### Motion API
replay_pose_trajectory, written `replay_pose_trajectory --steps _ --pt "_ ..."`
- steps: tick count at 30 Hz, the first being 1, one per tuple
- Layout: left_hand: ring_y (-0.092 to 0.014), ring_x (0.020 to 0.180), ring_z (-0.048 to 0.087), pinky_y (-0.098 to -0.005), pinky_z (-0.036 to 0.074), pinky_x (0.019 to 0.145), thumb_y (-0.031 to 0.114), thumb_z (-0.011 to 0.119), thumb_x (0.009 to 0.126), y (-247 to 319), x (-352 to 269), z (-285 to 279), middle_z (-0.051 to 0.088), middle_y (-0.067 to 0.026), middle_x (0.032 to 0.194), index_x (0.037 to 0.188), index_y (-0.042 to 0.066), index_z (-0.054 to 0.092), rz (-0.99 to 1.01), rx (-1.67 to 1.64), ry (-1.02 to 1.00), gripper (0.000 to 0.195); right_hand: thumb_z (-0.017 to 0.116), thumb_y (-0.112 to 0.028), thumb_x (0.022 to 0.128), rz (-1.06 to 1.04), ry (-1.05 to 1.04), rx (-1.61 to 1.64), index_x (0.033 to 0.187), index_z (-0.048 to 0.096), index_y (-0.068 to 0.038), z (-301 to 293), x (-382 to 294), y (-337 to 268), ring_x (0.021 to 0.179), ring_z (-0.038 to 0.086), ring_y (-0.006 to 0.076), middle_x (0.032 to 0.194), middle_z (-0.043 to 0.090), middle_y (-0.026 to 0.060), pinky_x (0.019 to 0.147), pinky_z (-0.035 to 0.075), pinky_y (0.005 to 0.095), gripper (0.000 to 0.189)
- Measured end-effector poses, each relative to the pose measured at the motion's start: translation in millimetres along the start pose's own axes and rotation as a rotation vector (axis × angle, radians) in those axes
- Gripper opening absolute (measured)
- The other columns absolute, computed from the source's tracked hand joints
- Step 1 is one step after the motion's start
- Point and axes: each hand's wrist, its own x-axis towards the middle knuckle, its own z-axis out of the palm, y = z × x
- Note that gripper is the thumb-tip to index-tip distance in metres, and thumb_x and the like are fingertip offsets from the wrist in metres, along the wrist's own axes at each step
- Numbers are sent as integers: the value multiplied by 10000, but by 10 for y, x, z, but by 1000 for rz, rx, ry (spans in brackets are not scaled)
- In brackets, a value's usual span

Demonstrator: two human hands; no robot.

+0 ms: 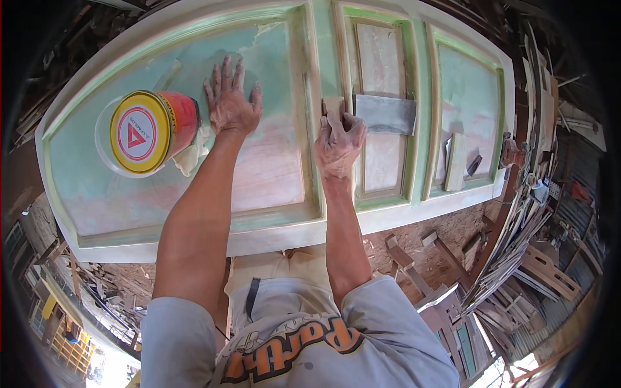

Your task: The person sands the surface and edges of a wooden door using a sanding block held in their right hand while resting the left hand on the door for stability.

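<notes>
A panelled wooden door (pixel 276 228) with pale green and whitish filler-like coating lies flat before me. My left hand (pixel 233 104) rests palm down on its large left panel, fingers spread, holding nothing. On the rail between the panels, my right hand (pixel 339 143) grips a small wooden block (pixel 334 105); whatever is under the block is hidden. Just right of that hand, a grey strip of sandpaper (pixel 385 114) lies across the narrow middle panel. A red can with a yellow lid (pixel 140 132) stands left of my left hand, with a crumpled pale sheet (pixel 190 154) beside it.
On the right panel lie a wooden slat (pixel 455 162) and a small dark piece (pixel 475 165). A red tool (pixel 512 154), perhaps a sander, sits at the door's right end. Stacked timber strips (pixel 514 257) stand at right. Wooden trestle parts (pixel 402 257) and shavings show below the door.
</notes>
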Motion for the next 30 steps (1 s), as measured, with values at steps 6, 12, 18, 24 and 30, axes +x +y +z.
replay_pose_trajectory --steps 6,12,18,24,30 --pt "-365 1738 225 -617 144 1398 514 544 1095 -17 15 -9 292 -104 1876 1770 195 415 -16 8 7 758 779 -108 963 189 -103 -32 1324 820 -149 -130 211 -249 1024 630 413 1099 605 205 891 548 540 365" --pt "-361 1733 239 -613 149 1396 521 566 1091 -30 32 6 294 -99 1876 1765 205 426 0 27 24 758 688 -145 1035 66 -403 -253 1486 738 -162 -212 473 -228 1000 624 434 1088 558 214 845 577 535 454" --pt "-371 1713 291 -596 179 1395 497 606 1099 -18 27 28 316 -82 1872 1768 234 425 16 13 64 741 688 -218 1065 48 -447 -216 1491 733 -149 -269 425 -212 1017 625 443 1145 582 235 880 573 564 433" --pt "-365 1714 291 -592 177 1397 499 594 1105 -9 27 14 309 -75 1876 1770 242 420 19 13 61 734 731 -204 1050 -54 -361 -180 1483 734 -124 -139 287 -13 1045 619 424 1146 613 242 908 554 544 441" --pt "-357 1725 265 -594 164 1400 510 578 1111 -11 8 5 291 -71 1883 1783 249 393 6 24 32 745 766 -167 1026 -23 -319 -165 1352 768 -108 -146 265 -98 1033 619 404 1118 608 225 913 551 537 331"
